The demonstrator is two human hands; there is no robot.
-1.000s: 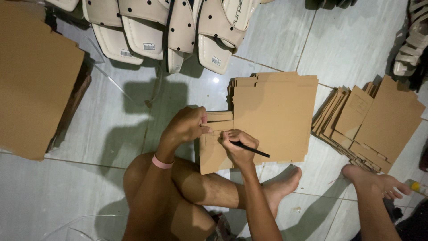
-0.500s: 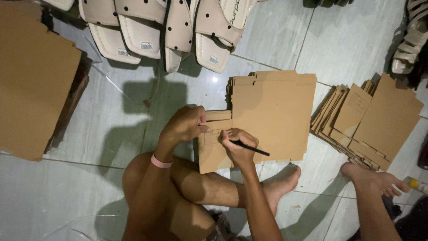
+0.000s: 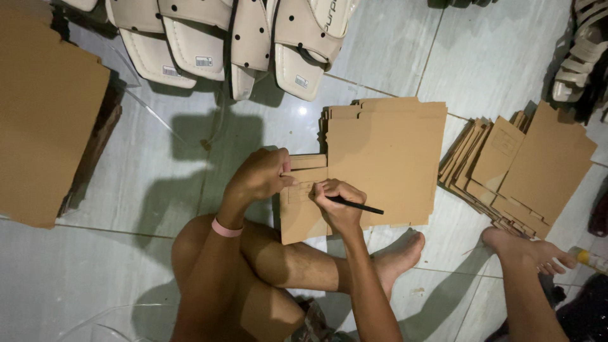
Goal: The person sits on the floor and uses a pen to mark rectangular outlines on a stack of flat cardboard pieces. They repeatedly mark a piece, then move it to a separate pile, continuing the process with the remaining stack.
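On floor tiles, left hand (image 3: 259,177) is pressing down the flat cardboard blank (image 3: 386,164); right hand (image 3: 339,202) is closed around black pen (image 3: 358,206), writing. Blank likely light, stiff, creasable; hold by edges.

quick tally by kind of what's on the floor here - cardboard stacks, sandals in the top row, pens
cardboard stacks: 3 (under the hands, fanned at right, at left)
cream sandals in the top row: 5 at least partly seen
pen: 1, in the right hand
total: 9
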